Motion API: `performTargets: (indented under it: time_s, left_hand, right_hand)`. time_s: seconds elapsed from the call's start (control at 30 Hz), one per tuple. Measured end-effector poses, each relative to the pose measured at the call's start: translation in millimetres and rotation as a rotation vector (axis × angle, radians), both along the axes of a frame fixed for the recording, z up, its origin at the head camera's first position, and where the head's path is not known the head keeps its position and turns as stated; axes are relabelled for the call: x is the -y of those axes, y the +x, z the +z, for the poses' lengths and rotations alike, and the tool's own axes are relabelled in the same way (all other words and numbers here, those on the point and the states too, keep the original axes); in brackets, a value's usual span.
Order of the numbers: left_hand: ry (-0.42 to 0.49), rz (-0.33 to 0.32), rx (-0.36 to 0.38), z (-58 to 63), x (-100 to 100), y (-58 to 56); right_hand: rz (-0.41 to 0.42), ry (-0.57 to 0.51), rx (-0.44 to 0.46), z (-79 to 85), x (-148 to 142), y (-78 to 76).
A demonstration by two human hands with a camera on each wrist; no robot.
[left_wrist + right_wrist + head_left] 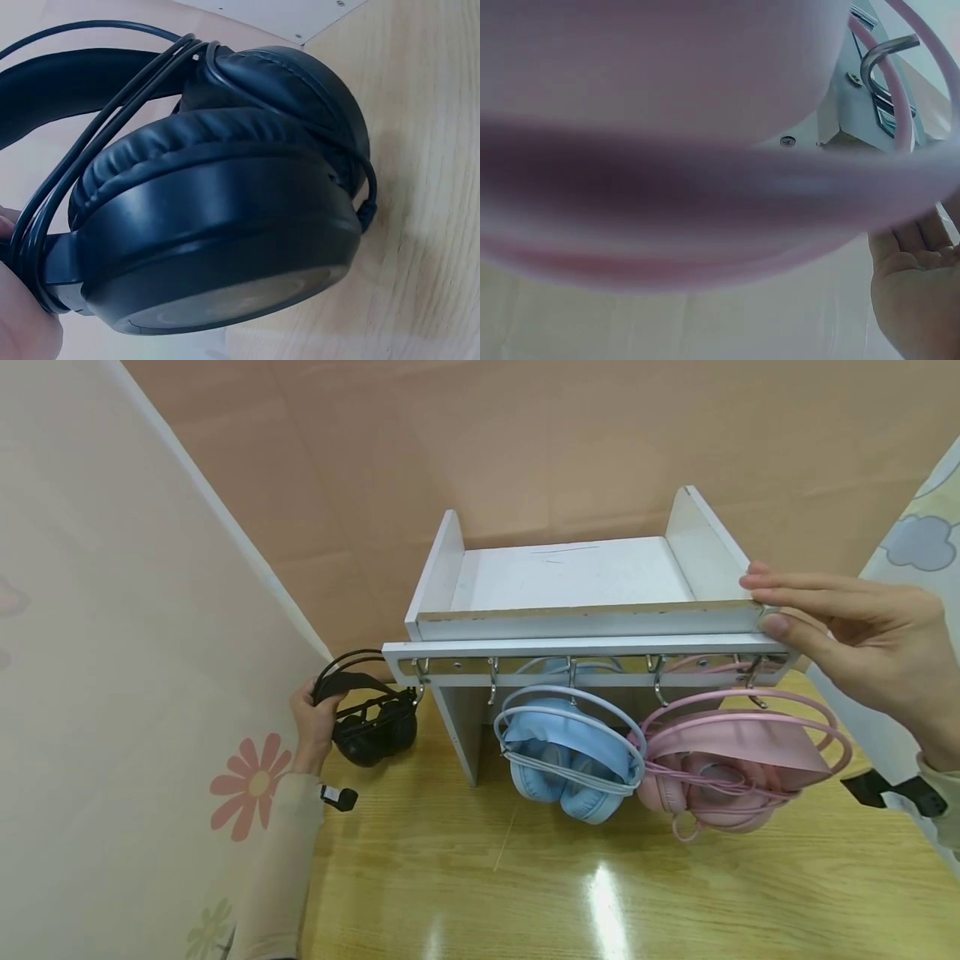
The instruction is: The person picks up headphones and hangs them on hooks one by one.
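Note:
Black over-ear headphones (pixel 375 727) hang from my left hand (pixel 313 727), which grips them by the headband at the left of the white shelf rack (pixel 577 627). In the left wrist view their ear cups (pixel 217 232) fill the middle, with a black cable (pixel 90 135) looped over them. My right hand (pixel 870 643) rests on the rack's right front corner, thumb and fairly straight fingertips touching it. Light blue headphones (pixel 570 735) and pink headphones (pixel 735 743) hang at the front. A blurred pink band (pixel 705 187) crosses the right wrist view.
A row of metal hooks (pixel 492 681) runs along the rack's front rail. The wooden surface (pixel 480 893) lies beneath. A pale panel with flower prints (pixel 255 785) stands close by my left arm, and another printed panel (pixel 922 543) stands at the right.

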State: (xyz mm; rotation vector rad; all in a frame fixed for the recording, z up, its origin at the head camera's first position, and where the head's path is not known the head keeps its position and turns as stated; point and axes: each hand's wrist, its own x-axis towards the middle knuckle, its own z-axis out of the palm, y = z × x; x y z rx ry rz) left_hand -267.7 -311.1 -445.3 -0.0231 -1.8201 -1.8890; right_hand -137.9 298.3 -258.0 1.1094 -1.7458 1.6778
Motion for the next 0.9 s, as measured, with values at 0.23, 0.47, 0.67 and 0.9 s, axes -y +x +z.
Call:
performTargets:
  time_s: [0.23,0.47,0.67,0.9]
  left_hand:
    - [0.075,-0.025,-0.041,-4.4,8,10.1]
    - [0.123,-0.017,-0.091,-9.3,10,17.9]
    - [0.145,-0.006,-0.097,-12.4,9,21.4]
    - [0.146,-0.011,-0.094,-14.0,14,28.7]
  right_hand:
    - [0.000,0.003,-0.013,1.2,1,0.0]
    - [-0.014,0.012,-0.010,0.4,-1,-0.3]
    - [-0.016,0.018,-0.012,-0.4,-3,-0.1]
    - [-0.047,0.042,-0.032,1.5,1,1.4]
